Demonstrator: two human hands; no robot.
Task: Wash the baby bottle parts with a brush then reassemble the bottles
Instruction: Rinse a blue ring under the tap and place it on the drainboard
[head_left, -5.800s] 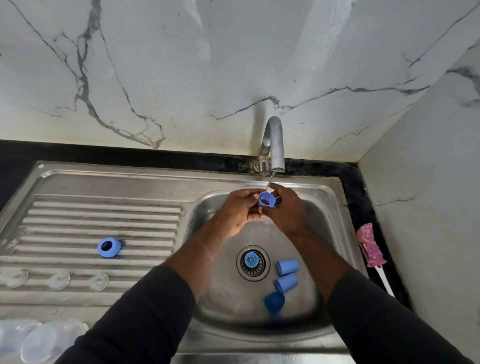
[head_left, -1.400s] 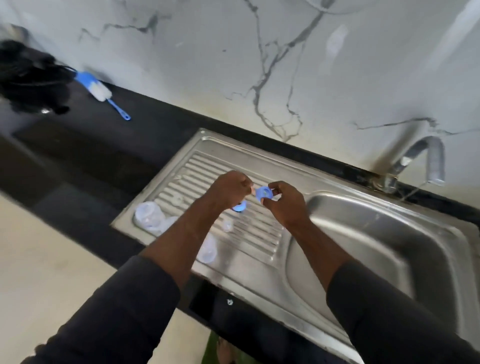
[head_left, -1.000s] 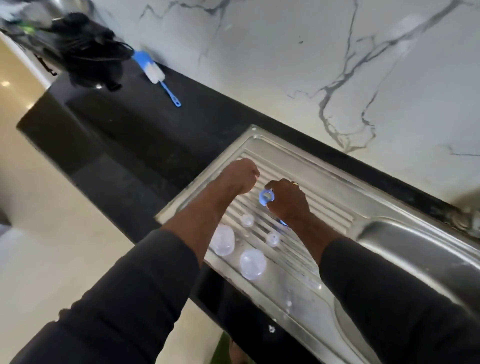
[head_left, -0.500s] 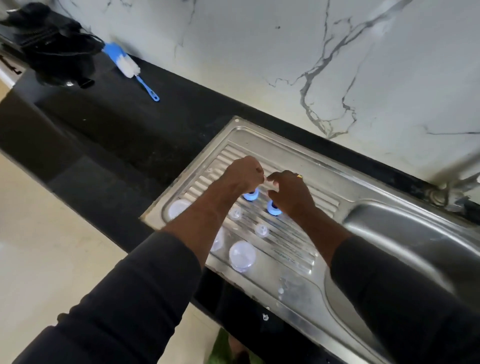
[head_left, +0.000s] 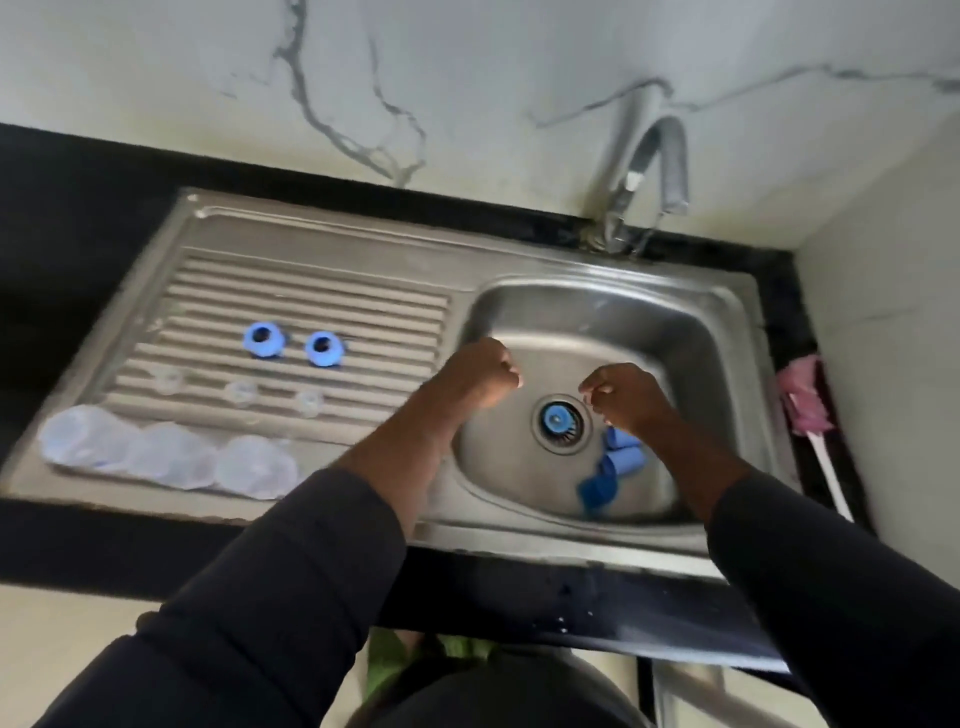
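Observation:
Both my hands hover over the sink basin (head_left: 597, 322) and hold nothing. My left hand (head_left: 478, 374) is at the basin's left wall, its fingers loosely curled. My right hand (head_left: 631, 397) is just right of the drain (head_left: 558, 421), fingers bent downward. Below my right wrist, three blue caps (head_left: 626, 460) lie on the basin floor. Two blue screw rings (head_left: 264, 339) (head_left: 323, 348) sit side by side on the ribbed drainboard (head_left: 363, 291). Three clear teats (head_left: 240, 391) stand in a row below them. Three clear bottles (head_left: 171, 454) lie along the drainboard's front edge.
A pink bottle brush (head_left: 802, 400) with a white handle lies on the black counter right of the sink. The tap (head_left: 644, 171) stands behind the basin, and a thin stream falls from it. A white marble wall closes off the back and right.
My right hand has set the second blue ring down beside the first on the drainboard. Both hands have since moved right, empty, to over the basin, and my view has swung back to the sink.

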